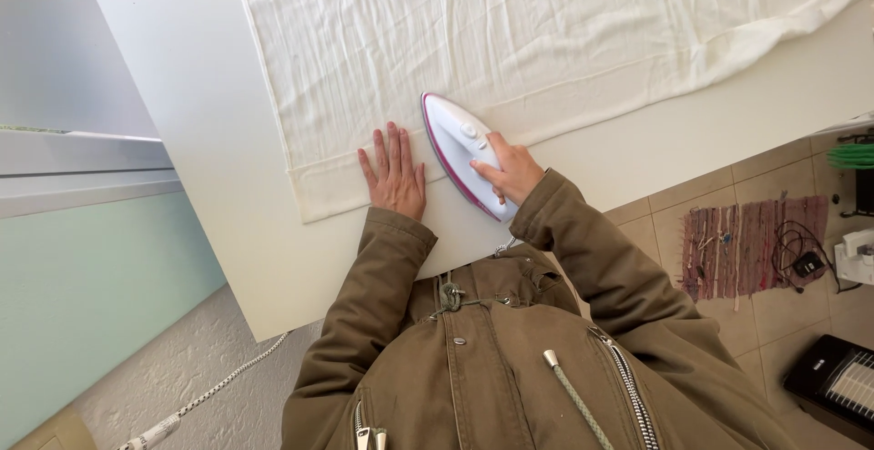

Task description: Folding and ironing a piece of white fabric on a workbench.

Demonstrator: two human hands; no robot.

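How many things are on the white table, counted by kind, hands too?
Hands: 2, the left hand flat on the cloth, the right hand gripping the iron
Irons: 1, the iron
Cloths: 1, the cloth
Total: 4

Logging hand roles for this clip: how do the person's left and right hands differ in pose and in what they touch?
The left hand lies flat, fingers spread, on the white cloth; the right hand is curled around the iron handle. The left holds nothing; the right grips the iron. Both wear olive jacket sleeves.
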